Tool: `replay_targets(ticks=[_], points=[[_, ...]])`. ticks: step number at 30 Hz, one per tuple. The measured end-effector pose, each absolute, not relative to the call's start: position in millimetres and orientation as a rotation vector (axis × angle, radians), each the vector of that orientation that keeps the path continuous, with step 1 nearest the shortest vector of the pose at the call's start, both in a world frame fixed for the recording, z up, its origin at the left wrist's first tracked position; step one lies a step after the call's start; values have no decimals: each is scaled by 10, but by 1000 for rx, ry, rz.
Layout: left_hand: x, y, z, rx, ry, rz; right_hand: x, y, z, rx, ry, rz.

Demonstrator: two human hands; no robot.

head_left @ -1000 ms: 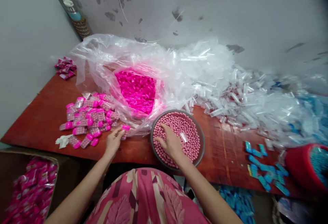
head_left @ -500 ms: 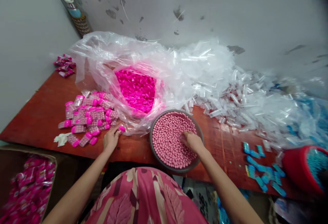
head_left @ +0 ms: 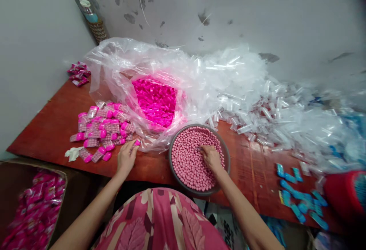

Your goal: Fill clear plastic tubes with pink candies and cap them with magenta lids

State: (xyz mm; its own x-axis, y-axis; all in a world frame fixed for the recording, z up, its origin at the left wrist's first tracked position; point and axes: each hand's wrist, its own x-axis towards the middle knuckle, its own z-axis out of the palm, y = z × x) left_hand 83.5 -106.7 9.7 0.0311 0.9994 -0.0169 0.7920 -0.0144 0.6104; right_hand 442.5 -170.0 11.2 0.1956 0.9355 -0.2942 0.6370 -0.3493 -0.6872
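Note:
My left hand (head_left: 126, 159) is closed on a small pink-capped bottle (head_left: 137, 143) just above the table, right of a pile of similar bottles (head_left: 98, 128) filled with pink beads. My right hand (head_left: 212, 159) is over a round grey bowl (head_left: 228, 156) full of pink beads (head_left: 188, 158). Its fingers are closed at the bead surface, and a small clear edge shows at the fingertips, apparently a clear plastic tube mostly hidden by the hand. Behind the bowl lies an open plastic bag (head_left: 114, 57) of bright pink caps (head_left: 156, 101).
Clear empty tubes (head_left: 265, 112) are heaped along the wall. Blue pieces (head_left: 303, 196) and a red bucket (head_left: 340, 192) are at the right. A carton (head_left: 66, 189) of pink packets (head_left: 37, 208) stands lower left; more packets (head_left: 78, 73) lie at the table's far left.
The view has shifted slightly, moving the scene right and down. My right fingers have risen to the bead surface, showing a clear edge. My left hand still holds the pink-capped bottle.

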Motion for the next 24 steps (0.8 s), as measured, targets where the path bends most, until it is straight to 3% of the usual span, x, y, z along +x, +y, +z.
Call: replay_targets(ticks=[6, 15, 24], points=[[1544, -1113, 529, 1860, 1408, 753, 4044, -1595, -102, -1761, -1269, 1264], [2496, -1293, 596, 1825, 955, 632, 3985, -1744, 292, -1313, -803, 1512], [2610, -1136, 589, 1599, 859, 517, 4256, -1876, 654, -1635, -1387, 1042]])
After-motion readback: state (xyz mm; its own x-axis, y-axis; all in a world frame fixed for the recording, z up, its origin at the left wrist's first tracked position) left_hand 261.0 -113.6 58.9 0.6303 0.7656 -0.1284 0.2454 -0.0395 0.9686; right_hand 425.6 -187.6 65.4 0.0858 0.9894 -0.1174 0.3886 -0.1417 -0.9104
